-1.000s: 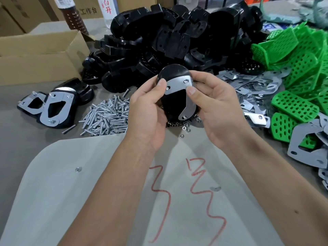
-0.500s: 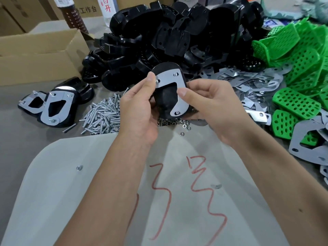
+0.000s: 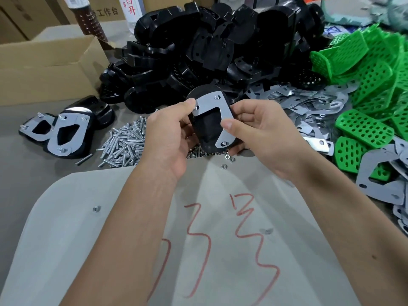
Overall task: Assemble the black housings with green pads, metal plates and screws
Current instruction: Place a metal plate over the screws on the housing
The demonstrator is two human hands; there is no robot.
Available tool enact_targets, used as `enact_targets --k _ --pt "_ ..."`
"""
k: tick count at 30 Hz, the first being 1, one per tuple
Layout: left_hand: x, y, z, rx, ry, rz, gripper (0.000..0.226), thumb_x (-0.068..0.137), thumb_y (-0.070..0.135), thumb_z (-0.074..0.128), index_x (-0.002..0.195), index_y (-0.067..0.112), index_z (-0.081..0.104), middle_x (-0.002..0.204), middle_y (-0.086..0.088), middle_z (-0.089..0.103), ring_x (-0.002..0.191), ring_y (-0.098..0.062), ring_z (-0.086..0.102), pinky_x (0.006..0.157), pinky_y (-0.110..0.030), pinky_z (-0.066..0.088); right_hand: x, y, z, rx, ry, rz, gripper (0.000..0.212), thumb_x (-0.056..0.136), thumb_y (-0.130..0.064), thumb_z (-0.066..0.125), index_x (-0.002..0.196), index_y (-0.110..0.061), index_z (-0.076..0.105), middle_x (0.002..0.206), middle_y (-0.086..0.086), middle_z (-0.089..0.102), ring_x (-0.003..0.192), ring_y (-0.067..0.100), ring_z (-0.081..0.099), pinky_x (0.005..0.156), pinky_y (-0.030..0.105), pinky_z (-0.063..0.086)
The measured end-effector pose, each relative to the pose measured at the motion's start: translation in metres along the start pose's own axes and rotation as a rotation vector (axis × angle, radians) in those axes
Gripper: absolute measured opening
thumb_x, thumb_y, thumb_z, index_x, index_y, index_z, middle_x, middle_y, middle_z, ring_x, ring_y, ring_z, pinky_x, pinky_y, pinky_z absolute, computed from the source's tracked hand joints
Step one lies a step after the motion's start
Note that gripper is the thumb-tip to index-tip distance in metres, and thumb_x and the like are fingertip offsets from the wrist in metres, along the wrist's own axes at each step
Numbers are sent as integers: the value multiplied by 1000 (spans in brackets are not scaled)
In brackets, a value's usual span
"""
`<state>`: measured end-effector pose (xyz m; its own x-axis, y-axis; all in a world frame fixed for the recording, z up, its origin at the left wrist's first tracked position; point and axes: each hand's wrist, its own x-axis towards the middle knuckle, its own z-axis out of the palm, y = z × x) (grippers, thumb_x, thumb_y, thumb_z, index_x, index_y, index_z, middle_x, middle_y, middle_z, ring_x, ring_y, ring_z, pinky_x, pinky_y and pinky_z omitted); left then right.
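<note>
- The black housing (image 3: 208,131) is held up off the bench (image 3: 17,173), between both hands and in front of the pile of loose housings (image 3: 220,45); its long axis runs from upper left to lower right, with the flat face turned toward the camera.
- A metal plate (image 3: 217,111) lies flat on that face, following its top and right edge; screw ends show at its upper corner and its lower tip.
- The left hand (image 3: 170,138) pinches the upper left corner of the plate and housing between thumb and forefinger, fingers clenched on the part.
- The right hand (image 3: 265,131) cradles the housing from the right and below, thumb pressed on the plate's right arm, fingers wrapped behind.
- The nuts (image 3: 227,159) lie on the bench just below the housing, nearer the right hand; the screw pile (image 3: 123,144) lies to the lower left, nearer the left hand.
- The third hole at the upper left corner is hidden under the left thumb, so whether it has a screw is probably not decidable here.
- Green pads (image 3: 366,127) sit well apart to the right; two finished units (image 3: 66,135) rest to the left.
</note>
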<state>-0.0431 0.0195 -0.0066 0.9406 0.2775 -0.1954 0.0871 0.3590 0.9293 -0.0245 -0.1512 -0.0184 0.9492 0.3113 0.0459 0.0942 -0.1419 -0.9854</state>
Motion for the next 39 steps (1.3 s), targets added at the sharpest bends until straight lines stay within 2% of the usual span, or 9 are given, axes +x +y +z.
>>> enact_targets --k 2,7,11,16,21,25,29,34,39 --pt "0 0 0 10 -5 -3 20 97 12 62 79 15 71 79 -3 70 79 -24 70 75 -40 61 0 -1 0 33 -19 -2 9 99 -18 69 103 -10 71 90 14 77 76 41 73 65 42 62" --pt "-2 -3 6 85 -18 46 18 96 12 63 79 11 68 76 -4 68 81 -29 68 82 -52 60 0 0 -1 119 2 4 7 101 -17 66 103 -12 72 85 7 78 66 18 72 53 24 52" --pt "-6 -4 7 105 -67 80 12 94 18 70 90 6 72 87 -10 69 84 -29 68 92 -61 57 1 3 -2 80 32 -52 3 98 -14 70 98 -14 72 84 8 76 68 20 74 52 28 54" --pt "-5 -3 4 123 -95 135 12 93 13 73 99 4 76 86 -8 70 77 -21 68 77 -44 62 1 2 -4 84 10 -145 14 90 -15 71 103 -9 72 94 19 76 82 35 75 70 43 63" --pt "-4 -4 3 102 -55 156 7 92 7 73 97 4 75 81 -4 72 74 -19 69 69 -35 60 2 4 -3 47 -28 -118 12 99 -13 70 111 -11 72 98 13 78 87 29 78 66 36 61" --pt "-7 -5 6 121 -43 174 3 92 5 73 93 6 76 84 -8 74 78 -23 70 76 -41 62 2 3 -3 124 -58 -93 22 98 -21 69 119 -13 71 99 14 79 88 36 78 72 51 65" --pt "-8 -7 12 136 -33 149 11 92 7 74 101 2 77 94 -19 76 84 -29 72 85 -51 62 3 2 -6 98 -45 -99 12 101 -15 68 113 -14 71 92 13 78 76 31 76 61 42 62" --pt "-3 -2 37 218 -114 160 26 100 24 70 105 -1 75 107 -26 74 92 -30 72 95 -58 59 9 0 -25 149 69 -58 8 103 -12 65 108 -8 69 92 15 78 77 28 74 65 43 63" --pt "7 -7 72 278 -162 161 38 108 36 52 111 5 72 109 -18 76 105 -35 73 98 -57 57 14 2 -50 286 347 6 10 102 -12 65 106 -4 71 99 20 77 89 38 76 80 67 61"
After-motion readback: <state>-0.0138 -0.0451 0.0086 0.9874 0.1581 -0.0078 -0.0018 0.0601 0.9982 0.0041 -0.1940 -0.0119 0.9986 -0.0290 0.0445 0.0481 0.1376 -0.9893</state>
